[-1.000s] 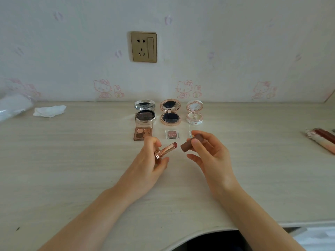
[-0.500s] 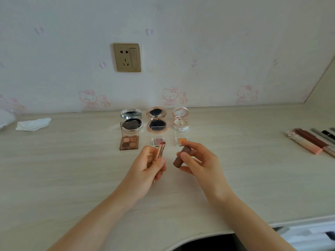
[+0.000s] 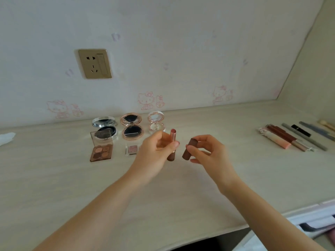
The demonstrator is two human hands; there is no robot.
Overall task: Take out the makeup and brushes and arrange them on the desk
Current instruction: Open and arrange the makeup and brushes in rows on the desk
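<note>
My left hand [image 3: 156,151] grips an uncapped rose-gold lipstick [image 3: 172,142] upright, its pink tip pointing up. My right hand [image 3: 208,153] pinches the brown lipstick cap [image 3: 188,149] a short gap to the right of the lipstick. Behind the hands stand three open round compacts: a silver one [image 3: 104,127], a rose-gold one [image 3: 131,126] and a small pink one [image 3: 155,122]. In front of them lie an open four-pan eyeshadow palette [image 3: 101,151] and a small single eyeshadow [image 3: 132,149]. All rest on the pale wooden desk [image 3: 54,178].
A row of lip glosses, pencils and brushes [image 3: 293,136] lies at the desk's right end. A crumpled white tissue [image 3: 6,137] sits at the far left. A wall socket [image 3: 94,63] is on the wall above. A side wall closes the right end.
The lipstick has turned from tilted toward the cap to upright, and both hands have drifted right with the cap held farther from it. The view has swung right, showing more of the right-hand row.
</note>
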